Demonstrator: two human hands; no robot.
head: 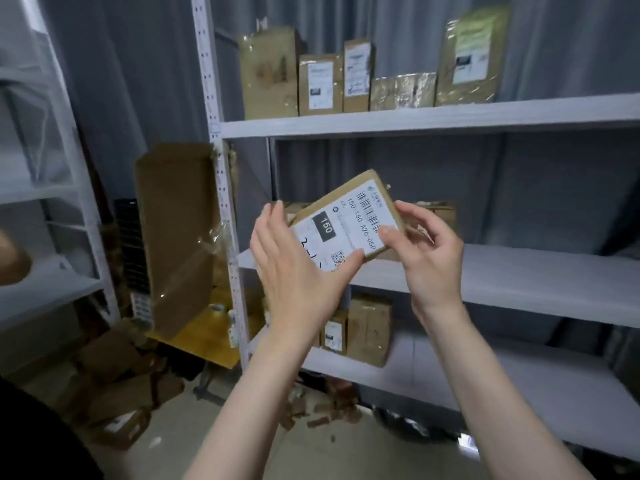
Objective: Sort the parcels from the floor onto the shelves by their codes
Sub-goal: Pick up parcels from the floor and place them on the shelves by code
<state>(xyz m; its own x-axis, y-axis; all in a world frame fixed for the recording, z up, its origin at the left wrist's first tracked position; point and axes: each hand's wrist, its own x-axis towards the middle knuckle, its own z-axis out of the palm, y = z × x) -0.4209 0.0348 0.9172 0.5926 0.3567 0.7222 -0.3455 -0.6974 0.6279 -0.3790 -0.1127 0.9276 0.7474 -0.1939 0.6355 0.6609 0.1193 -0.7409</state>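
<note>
I hold a small flat cardboard parcel (346,220) in the air in front of the middle shelf (502,271). Its white label faces me and reads "150" and "150 150 A26-050", with a barcode and a QR code. My left hand (294,268) grips its lower left corner, thumb on the label. My right hand (422,251) pinches its right edge. Behind the parcel, some boxes on the middle shelf are partly hidden.
The top shelf (433,117) carries several upright boxes (320,83). The lower shelf (485,379) holds a few boxes (369,329). A tall flattened carton (176,237) leans left of the shelf upright. Loose parcels (114,407) and cardboard scraps lie on the floor. Another rack (69,188) stands at far left.
</note>
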